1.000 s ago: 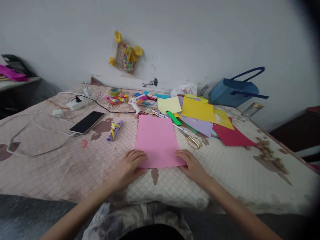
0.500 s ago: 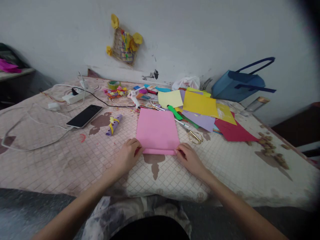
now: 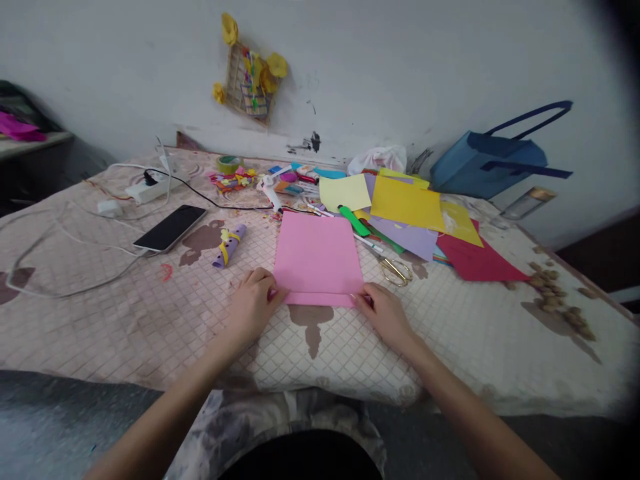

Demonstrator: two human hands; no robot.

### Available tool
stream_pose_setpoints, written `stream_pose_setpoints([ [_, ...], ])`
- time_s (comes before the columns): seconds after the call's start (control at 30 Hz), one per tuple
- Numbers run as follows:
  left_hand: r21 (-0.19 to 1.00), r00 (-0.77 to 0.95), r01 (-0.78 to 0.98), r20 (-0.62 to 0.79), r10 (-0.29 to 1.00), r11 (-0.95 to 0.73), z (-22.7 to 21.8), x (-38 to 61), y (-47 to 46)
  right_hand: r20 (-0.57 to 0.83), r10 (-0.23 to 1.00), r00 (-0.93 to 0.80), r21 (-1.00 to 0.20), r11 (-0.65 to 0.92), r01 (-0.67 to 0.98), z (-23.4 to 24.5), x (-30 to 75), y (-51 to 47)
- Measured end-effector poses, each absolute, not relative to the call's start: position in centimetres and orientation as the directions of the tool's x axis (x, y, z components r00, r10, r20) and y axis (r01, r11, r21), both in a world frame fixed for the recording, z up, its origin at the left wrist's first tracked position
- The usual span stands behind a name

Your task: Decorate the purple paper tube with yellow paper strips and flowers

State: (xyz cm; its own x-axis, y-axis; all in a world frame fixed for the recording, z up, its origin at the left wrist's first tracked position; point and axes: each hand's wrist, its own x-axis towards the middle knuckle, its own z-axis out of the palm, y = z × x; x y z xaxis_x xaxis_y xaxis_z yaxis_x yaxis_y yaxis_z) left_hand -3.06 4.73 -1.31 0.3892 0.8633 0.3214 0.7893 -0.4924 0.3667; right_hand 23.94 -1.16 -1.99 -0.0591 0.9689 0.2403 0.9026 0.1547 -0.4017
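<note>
A pink sheet of paper (image 3: 317, 257) lies on the patterned table cover (image 3: 150, 320), its near edge folded over into a narrow strip. My left hand (image 3: 254, 303) pinches the strip's left corner, fingers closed on it. My right hand (image 3: 383, 313) pinches the right corner the same way. Gold-handled scissors (image 3: 395, 270) lie just right of the sheet, and a small rolled purple paper tube (image 3: 229, 245) lies to its left.
A pile of coloured sheets (image 3: 407, 210), a green marker (image 3: 353, 220), a glue gun (image 3: 270, 195) and craft scraps lie beyond. A phone (image 3: 170, 228), power strip (image 3: 146, 191) and cables are at left. A blue bag (image 3: 493, 163) stands at back right.
The near edge of the pink sheet has been folded up away from me into a strip. Both hands moved forward with it from flat on the paper to pinching the fold's corners.
</note>
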Motion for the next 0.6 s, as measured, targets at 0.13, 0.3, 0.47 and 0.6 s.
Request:
stream_pose_setpoints([
  [0.13, 0.342, 0.391, 0.795, 0.340, 0.855, -0.500, -1.49, -3.00, 4.82, 0.249, 0.968, -0.039, -0.344, 0.126, 0.930, -2.18, 24.01, -1.07],
  [0.3, 0.331, 0.394, 0.792, 0.364, 0.844, -0.513, -1.55, -3.08, 4.76, 0.258, 0.966, 0.016, -0.297, 0.063, 0.953, -2.36, 24.19, -1.26],
  [0.47, 0.349, 0.398, 0.782, 0.359, 0.844, -0.517, -1.56, -3.07, 4.79, 0.285, 0.958, 0.028, -0.271, 0.052, 0.961, -2.62, 24.31, -1.29],
  [0.6, 0.341, 0.390, 0.792, 0.353, 0.850, -0.506, -1.50, -2.99, 4.79, 0.299, 0.954, 0.017, -0.255, 0.063, 0.965, -2.72, 24.25, -1.34],
])
